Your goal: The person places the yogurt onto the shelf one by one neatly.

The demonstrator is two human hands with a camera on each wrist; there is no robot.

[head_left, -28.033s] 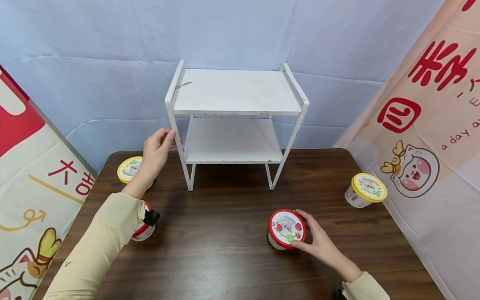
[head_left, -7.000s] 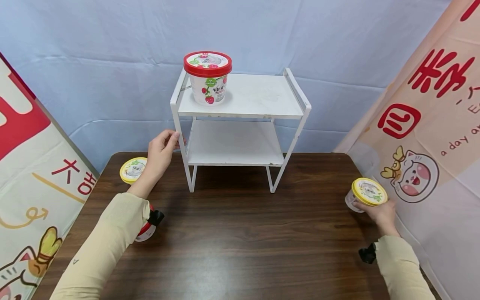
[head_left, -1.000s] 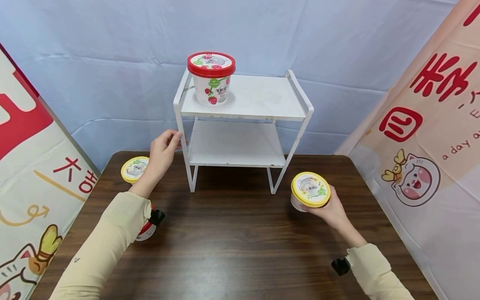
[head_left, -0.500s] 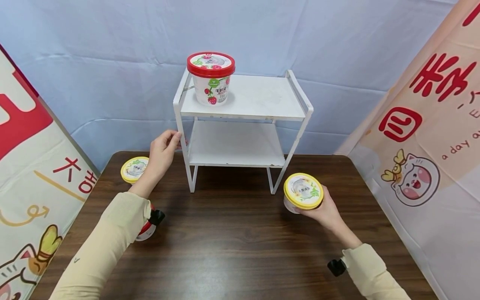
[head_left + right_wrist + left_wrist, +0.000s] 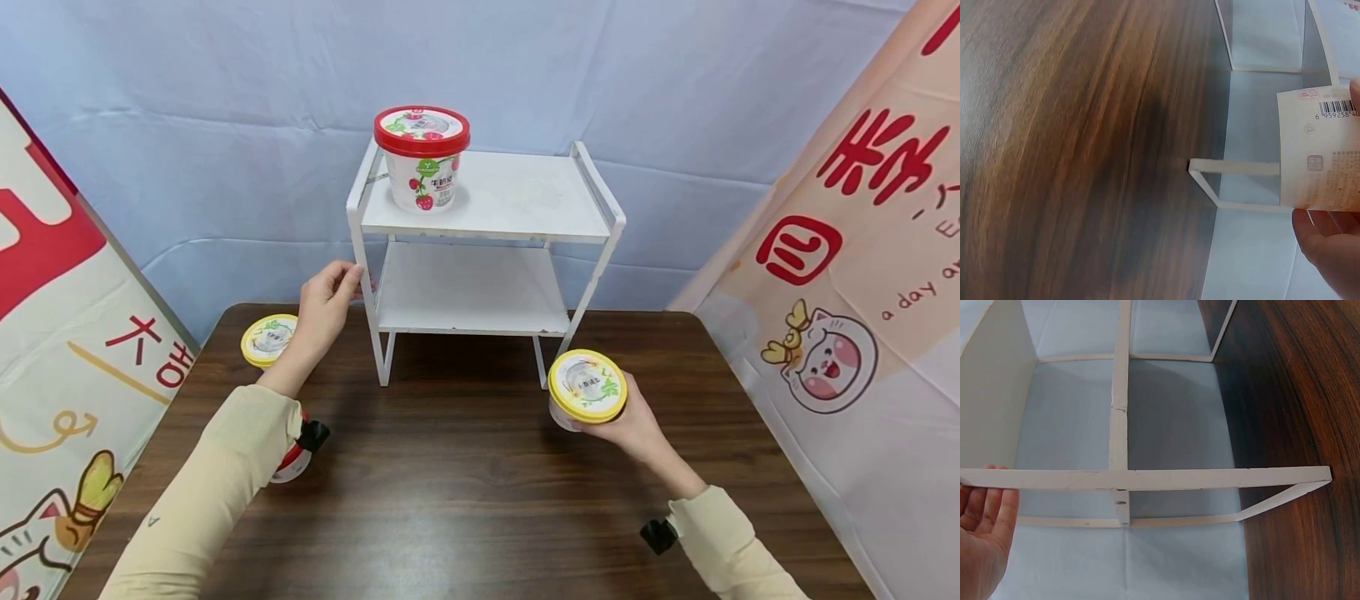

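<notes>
My right hand [image 5: 636, 427] grips a tub with a yellow lid [image 5: 588, 386], thumb on the near side. In the right wrist view the tub's printed side [image 5: 1317, 147] with a barcode shows, held above the tabletop near the shelf's leg. My left hand [image 5: 324, 302] pinches the front left leg of a white two-tier shelf [image 5: 480, 287]; in the left wrist view its fingers [image 5: 988, 509] pass behind the bar. A strawberry-printed tub with a red lid [image 5: 422, 162] stands upright on the left of the top tier.
Behind my left forearm, a second yellow-lidded tub [image 5: 266, 337] stands near the table's left edge. Another red-lidded tub [image 5: 292, 468] is mostly hidden by the sleeve. The brown wooden table [image 5: 450, 517] meets a blue cloth backdrop, with printed banners [image 5: 817, 367] on both sides.
Since several seconds ago, my right hand has lifted the yellow-lidded tub from the right edge and carried it left toward the shelf. Earlier, the red-lidded tub came onto the top tier.
</notes>
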